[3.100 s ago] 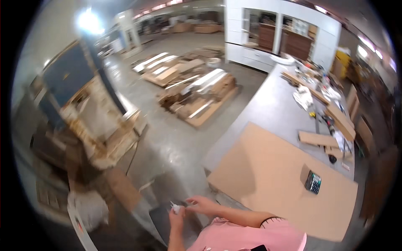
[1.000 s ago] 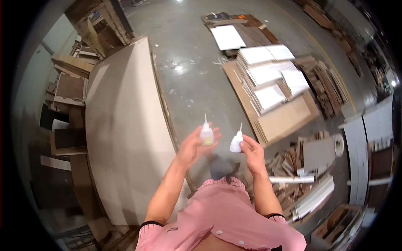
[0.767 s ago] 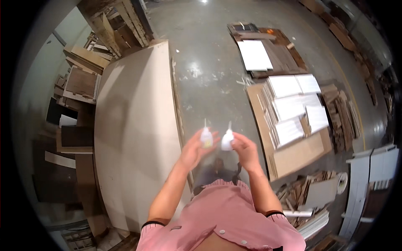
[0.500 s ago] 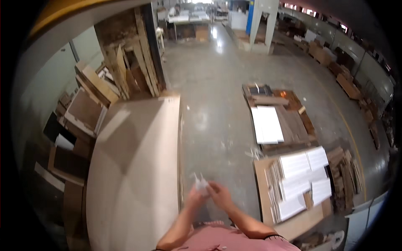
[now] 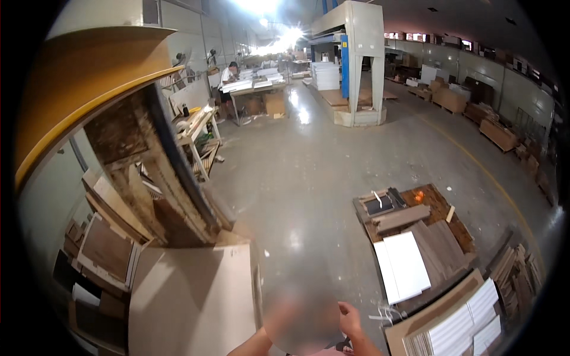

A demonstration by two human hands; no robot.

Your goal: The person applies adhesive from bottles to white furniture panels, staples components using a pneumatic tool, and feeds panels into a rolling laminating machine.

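Note:
Both my hands are raised close in at the lower middle, either side of a round smeared grey patch that hides what lies between them. My left hand is mostly lost in that patch, so its fingers cannot be made out. At the patch's right edge, my right hand shows bent fingers drawn together; whatever they pinch, if anything, is hidden. Left of my hands lies a large pale board with a smooth top.
Right of me are a pallet with brown boards and white panels, and a nearer stack of white strips. A grey machine frame stands ahead. At far left, a person stands by a table of white sheets.
The view has tilted up, showing more of the far hall. My hands, earlier together at a small white thing with thin straps, are now farther apart; that thing is no longer visible.

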